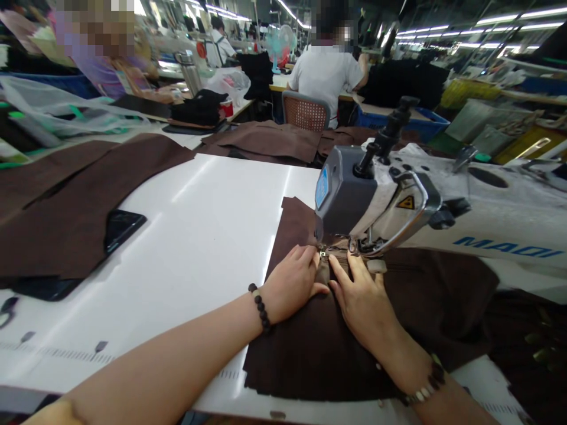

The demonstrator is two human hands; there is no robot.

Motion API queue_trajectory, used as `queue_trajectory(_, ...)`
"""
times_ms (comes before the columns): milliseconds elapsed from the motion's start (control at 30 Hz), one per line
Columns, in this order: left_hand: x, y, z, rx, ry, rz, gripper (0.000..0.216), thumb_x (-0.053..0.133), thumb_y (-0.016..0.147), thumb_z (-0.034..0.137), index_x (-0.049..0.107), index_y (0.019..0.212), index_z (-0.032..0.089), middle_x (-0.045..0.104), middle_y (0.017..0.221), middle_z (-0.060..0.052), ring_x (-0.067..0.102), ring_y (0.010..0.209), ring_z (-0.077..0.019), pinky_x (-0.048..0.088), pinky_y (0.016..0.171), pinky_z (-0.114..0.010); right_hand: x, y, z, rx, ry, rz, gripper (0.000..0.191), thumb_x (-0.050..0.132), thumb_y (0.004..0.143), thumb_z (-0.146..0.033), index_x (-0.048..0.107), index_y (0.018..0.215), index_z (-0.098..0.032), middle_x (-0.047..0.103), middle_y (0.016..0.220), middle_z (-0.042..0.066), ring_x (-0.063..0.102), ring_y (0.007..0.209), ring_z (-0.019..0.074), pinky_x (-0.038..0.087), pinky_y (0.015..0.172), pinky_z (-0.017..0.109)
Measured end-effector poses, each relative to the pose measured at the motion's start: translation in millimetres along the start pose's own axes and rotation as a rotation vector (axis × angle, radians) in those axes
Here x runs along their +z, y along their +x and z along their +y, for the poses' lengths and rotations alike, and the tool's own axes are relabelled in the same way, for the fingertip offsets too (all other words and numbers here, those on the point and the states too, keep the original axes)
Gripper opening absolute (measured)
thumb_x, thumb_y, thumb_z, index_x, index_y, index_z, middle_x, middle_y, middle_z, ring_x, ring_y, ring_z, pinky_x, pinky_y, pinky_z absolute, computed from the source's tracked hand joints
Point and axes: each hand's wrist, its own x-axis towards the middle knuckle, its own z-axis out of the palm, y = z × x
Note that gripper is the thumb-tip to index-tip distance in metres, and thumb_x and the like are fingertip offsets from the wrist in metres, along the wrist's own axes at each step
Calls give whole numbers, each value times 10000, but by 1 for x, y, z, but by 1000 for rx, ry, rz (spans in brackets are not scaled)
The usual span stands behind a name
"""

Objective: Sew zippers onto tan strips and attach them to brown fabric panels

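A dark brown fabric piece (319,348) lies on the white table and runs under the head of a sewing machine (345,189). My left hand (295,280) rests on the fabric just left of the needle area, fingers together and pressed down at the cloth's seam. To its right, my right hand (361,295) lies on the same fabric with its fingers spread, the tips close to the presser foot (323,254). Between the hands shows a small lighter brown patch of cloth. The needle itself is too small to make out.
More brown fabric pieces (80,195) lie at the left, over a dark glossy object (124,227). Further brown pieces (270,139) line the table's far edge. Beyond, a person in a white shirt (325,74) sits on a chair (308,109); another person (101,59) works at the left.
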Motion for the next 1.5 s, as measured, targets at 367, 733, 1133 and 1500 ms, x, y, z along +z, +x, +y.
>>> queue_trajectory(367, -2, 5, -5, 7, 6, -7, 604, 549, 736, 557, 529, 1044, 38, 510, 1031, -130, 467, 967, -252, 373, 893, -346, 0, 7, 2, -2, 26, 12, 424, 378, 884, -286, 404, 1304, -238, 449, 1272, 165, 402, 1178, 285, 377, 882, 479)
queue_trajectory(733, -2, 9, -8, 11, -7, -6, 562, 519, 772, 546, 529, 1036, 50, 516, 1039, -132, 450, 1022, -261, 370, 913, -363, 3, 11, 5, -12, 72, 24, 411, 346, 894, -290, 422, 1292, -216, 514, 1201, 151, 389, 1189, 268, 374, 903, 461)
queue_trajectory(1133, -2, 9, -9, 19, -6, -19, 590, 447, 803, 560, 513, 1084, 46, 497, 1088, -146, 417, 1070, -274, 354, 922, -366, 6, 13, 9, -32, 83, 34, 405, 331, 898, -297, 426, 1285, -225, 479, 1244, 149, 421, 1149, 280, 371, 889, 471)
queue_trajectory(1500, 1, 8, -7, 28, 19, -39, 590, 441, 816, 557, 526, 1064, 29, 516, 1056, -148, 405, 1086, -272, 341, 940, -379, 8, 10, 10, -56, 64, 57, 416, 322, 899, -289, 412, 1299, -219, 497, 1202, 154, 387, 1177, 281, 346, 912, 476)
